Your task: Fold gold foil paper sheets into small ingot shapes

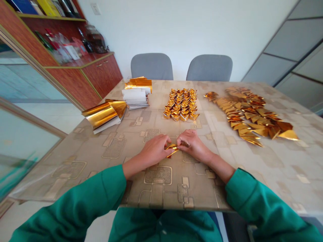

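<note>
A small folded piece of gold foil paper [172, 148] is pinched between both my hands above the near middle of the table. My left hand [157, 147] grips its left end between thumb and fingers. On the other end, my right hand [192, 144] is closed, its fingers hiding part of the paper. Just beyond my hands stand several rows of finished-looking gold paper ingots [180, 104], packed close together. Flat folded gold paper pieces [248, 114] lie overlapping in long lines at the right.
Gold foil sheets [103, 114] lie curled at the left of the patterned tablecloth [136, 148]. Behind them is a stack of white-backed sheets [135, 99] with gold ones on top. Two grey chairs [151, 66] stand across the table, and a wooden cabinet [101, 72] is at the back left.
</note>
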The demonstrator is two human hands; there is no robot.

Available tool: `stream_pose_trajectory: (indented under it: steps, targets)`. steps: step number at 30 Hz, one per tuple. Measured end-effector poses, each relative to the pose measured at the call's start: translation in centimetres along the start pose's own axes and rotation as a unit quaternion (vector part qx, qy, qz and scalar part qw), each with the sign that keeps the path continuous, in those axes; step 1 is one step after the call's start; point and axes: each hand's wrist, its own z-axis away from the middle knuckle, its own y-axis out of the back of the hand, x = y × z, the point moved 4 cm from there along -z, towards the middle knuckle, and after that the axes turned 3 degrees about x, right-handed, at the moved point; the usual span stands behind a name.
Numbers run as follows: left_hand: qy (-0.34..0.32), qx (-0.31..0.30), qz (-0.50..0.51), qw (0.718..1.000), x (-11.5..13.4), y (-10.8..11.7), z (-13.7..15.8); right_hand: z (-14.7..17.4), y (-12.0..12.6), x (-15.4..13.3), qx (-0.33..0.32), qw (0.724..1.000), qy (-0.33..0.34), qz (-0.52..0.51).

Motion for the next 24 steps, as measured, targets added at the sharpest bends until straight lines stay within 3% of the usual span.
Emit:
stream_pose_trajectory:
  steps: [4,12,19,24]
  targets:
    - [-0.028,0.006,-0.013,1.0,0.1,0.0,0.1,0.0,-0.3,0.3,-0.004,1.0,-0.019,-0.018]
    - [-0.012,-0.005,0.087,0.996,-0.5,-0.7,0.0,0.0,-0.1,-0.2,0.002,0.999,-0.006,-0.036]
    - [-0.022,0.0,-0.012,1.0,0.3,0.0,0.5,0.1,-0.1,-0.6,0.007,0.999,0.021,-0.023]
    - [-0.024,0.012,0.068,0.997,0.1,-0.4,0.7,0.2,0.0,-0.7,0.003,0.999,0.016,-0.029]
